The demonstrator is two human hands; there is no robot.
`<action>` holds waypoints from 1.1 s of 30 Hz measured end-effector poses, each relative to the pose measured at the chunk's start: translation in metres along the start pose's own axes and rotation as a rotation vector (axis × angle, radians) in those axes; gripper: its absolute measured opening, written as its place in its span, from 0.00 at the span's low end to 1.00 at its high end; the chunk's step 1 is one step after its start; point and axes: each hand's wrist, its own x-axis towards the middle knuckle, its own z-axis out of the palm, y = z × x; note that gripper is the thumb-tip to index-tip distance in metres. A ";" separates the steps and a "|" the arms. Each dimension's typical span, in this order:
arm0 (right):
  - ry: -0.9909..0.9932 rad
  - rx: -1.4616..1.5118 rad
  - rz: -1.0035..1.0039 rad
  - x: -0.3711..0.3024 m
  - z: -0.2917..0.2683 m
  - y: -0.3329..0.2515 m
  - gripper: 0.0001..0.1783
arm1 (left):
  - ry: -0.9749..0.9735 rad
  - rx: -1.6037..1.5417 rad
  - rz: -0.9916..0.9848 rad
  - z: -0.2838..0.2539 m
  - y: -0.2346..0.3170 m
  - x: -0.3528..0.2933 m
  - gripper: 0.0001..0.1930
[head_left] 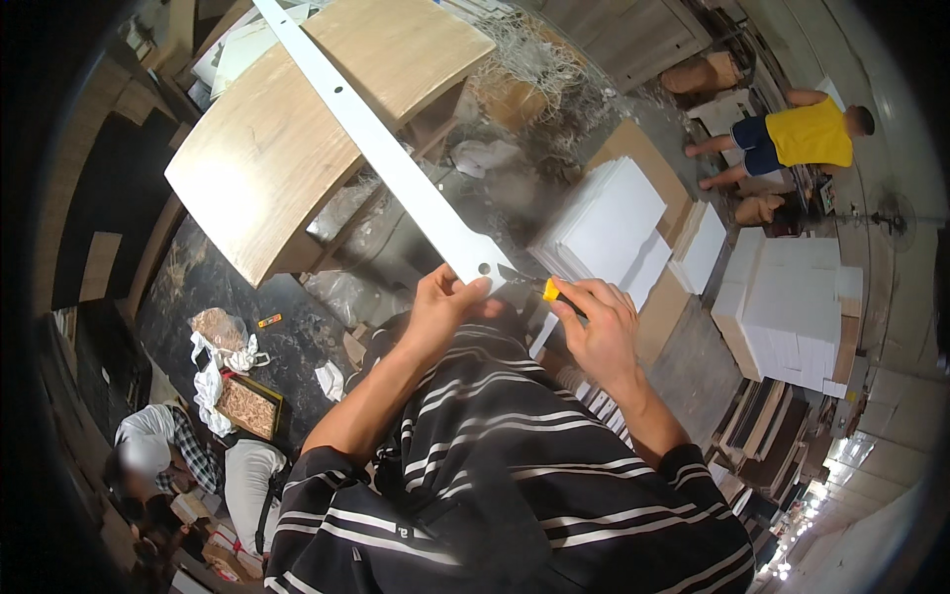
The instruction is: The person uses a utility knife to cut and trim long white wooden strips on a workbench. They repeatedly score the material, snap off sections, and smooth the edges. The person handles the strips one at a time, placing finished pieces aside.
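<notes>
A long white strip (401,178) with round dark holes slants from the upper left down to my body. My left hand (441,315) is closed on its near end, thumb on the top face beside a hole and fingers curled beneath. In my right hand (604,327) is a utility knife (551,289) with a yellow part and a dark handle. Its dark blade lies against the right edge of the strip's near end. Farther out, the strip passes above a wood-grain table (267,158); from this angle I cannot tell whether it touches the tabletop.
White panels (609,213) are stacked on cardboard right of the strip. Another white stack (782,307) stands farther right. Shredded packing (524,64) lies beyond the table. One person in yellow (807,129) stands far right; another (178,445) is low at left, near bags (220,337).
</notes>
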 end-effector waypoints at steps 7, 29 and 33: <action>0.003 0.017 -0.054 0.012 0.010 -0.003 0.16 | -0.003 0.039 -0.006 -0.006 0.001 -0.006 0.13; -0.066 0.057 -0.294 0.061 0.033 -0.017 0.17 | 0.008 0.025 -0.044 -0.023 0.011 -0.031 0.12; -0.118 0.057 -0.328 0.061 0.025 -0.014 0.17 | 0.085 0.041 -0.035 -0.021 0.009 -0.031 0.12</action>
